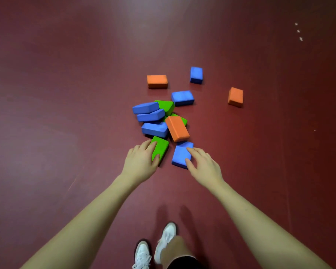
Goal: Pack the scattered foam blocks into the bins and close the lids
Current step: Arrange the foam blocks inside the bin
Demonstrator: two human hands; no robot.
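I'm picking up: left hand (139, 162) grips the green block (160, 147), right hand (204, 165) the blue block (180, 155) at six o'clock of the pile; next, lift both.

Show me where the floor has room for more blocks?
Bare floor stretches wide left of the pile, and between the far orange block and the right hand. It's crowded in the heap around the tilted orange block.
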